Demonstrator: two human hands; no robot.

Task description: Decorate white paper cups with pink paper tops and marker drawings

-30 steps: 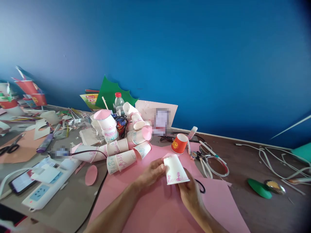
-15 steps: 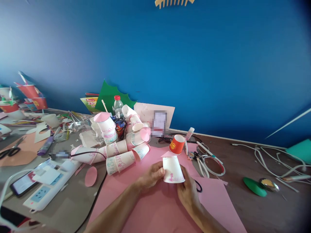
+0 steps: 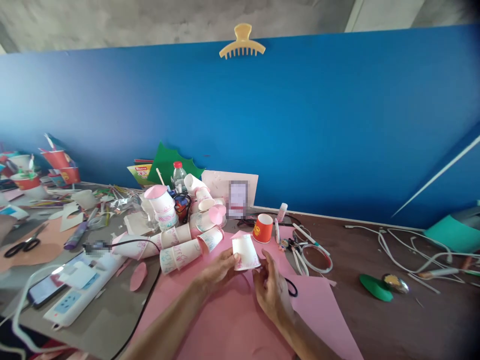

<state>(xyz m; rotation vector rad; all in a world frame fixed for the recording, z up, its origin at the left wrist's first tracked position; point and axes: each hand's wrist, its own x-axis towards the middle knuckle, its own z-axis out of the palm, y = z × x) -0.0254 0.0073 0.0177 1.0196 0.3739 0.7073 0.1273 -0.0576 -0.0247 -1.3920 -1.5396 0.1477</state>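
My left hand [image 3: 222, 267] grips a white paper cup [image 3: 245, 251] by its left side, thumb on the front. Upside down, the cup has its wide rim low and pink drawing near that rim. A pink paper piece shows at its top. My right hand [image 3: 273, 285] is just right of the rim, fingers curved and apart; whether a fingertip touches the cup I cannot tell. Both hands are above a pink paper sheet [image 3: 232, 320]. A red paper cup [image 3: 263, 228] stands close behind.
Decorated paper cups [image 3: 182, 256] lie stacked at the left, beside a power strip [image 3: 69, 302], a phone [image 3: 41, 292] and scissors [image 3: 23, 247]. At the right are white cables [image 3: 390, 240], a tape roll [image 3: 317, 257] and a green oval [image 3: 376, 288]. A blue partition [image 3: 300, 125] rises behind.
The view has tilted up, showing the whole hair claw on the partition. My right hand has loosened from the cup's right side, its fingers now apart; my left hand keeps its grip.
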